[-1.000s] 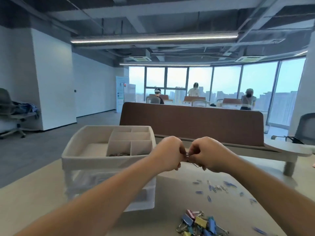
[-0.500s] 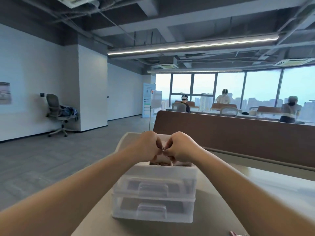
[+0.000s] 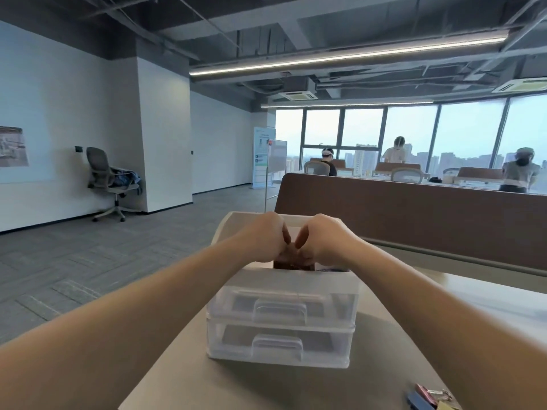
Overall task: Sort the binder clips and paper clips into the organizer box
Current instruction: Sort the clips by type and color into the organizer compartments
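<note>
Head: left hand point(image 3: 264, 235), right hand point(image 3: 324, 236) touching above organizer box point(image 3: 296, 279).

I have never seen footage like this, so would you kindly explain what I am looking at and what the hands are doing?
There is no machine here: a person wears one wide-angle camera on the head, looking forward and down, so the view is that person's own. The left hand and right hand, both curled, meet over the top tray of the box, which has two clear drawers and stands on the table. Whether they hold anything is hidden. A few coloured binder clips lie at the table's near right edge.
</note>
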`<state>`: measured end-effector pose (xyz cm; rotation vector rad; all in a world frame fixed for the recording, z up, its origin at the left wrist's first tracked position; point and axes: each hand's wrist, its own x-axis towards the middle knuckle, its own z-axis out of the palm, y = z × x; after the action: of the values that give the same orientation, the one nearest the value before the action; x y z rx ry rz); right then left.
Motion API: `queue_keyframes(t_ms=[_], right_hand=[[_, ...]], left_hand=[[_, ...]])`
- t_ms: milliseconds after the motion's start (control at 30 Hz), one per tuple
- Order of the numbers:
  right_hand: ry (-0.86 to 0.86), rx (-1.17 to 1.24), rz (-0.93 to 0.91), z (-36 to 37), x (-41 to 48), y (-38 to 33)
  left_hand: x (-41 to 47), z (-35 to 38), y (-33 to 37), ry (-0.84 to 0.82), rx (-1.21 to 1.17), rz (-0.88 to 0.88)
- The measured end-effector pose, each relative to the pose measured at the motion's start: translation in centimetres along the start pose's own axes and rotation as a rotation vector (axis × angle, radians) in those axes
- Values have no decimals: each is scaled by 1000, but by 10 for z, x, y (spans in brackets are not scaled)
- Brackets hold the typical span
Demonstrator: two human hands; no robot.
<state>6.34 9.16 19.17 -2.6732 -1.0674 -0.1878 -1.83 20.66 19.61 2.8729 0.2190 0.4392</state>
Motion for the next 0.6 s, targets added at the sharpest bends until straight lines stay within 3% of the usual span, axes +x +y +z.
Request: queue_keyframes(t_ms=[367, 600], right_hand=[[206, 242, 28, -12, -37, 42], [160, 186, 178, -16, -104, 126]], left_hand=[[-4, 15, 27, 117, -327, 56], [2, 65, 101, 60, -436, 230]])
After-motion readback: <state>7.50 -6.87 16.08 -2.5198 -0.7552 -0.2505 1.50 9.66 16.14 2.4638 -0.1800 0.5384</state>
